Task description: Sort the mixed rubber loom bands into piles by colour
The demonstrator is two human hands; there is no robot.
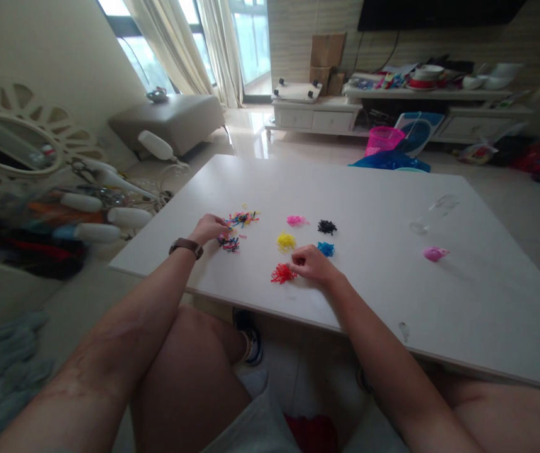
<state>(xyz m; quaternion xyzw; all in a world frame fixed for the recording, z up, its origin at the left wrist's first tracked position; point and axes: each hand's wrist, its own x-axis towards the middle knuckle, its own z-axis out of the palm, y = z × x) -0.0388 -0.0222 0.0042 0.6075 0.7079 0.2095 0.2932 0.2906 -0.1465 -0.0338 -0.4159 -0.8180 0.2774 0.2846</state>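
Observation:
Small strips or bands lie in heaps on the white table (374, 289). My left hand (210, 229), with a dark wristband, touches the mixed-colour heap (230, 243); its fingers are bent together, and what they grip is too small to make out. My right hand (311, 263) is pinched at the right edge of the red heap (281, 273), its fingertip contents unclear. Just beyond it sit a yellow heap (286, 241) and a blue heap (325, 249). Farther back are a pink heap (296, 221) and a black heap (327, 226).
On the table's right side are a pink object (435, 253) and a clear transparent item (433, 214). A small clear piece (404, 331) lies near the front edge. White lamp-like shapes (131, 218) stand beside the table's left edge. A pink basket (383, 139) is behind it.

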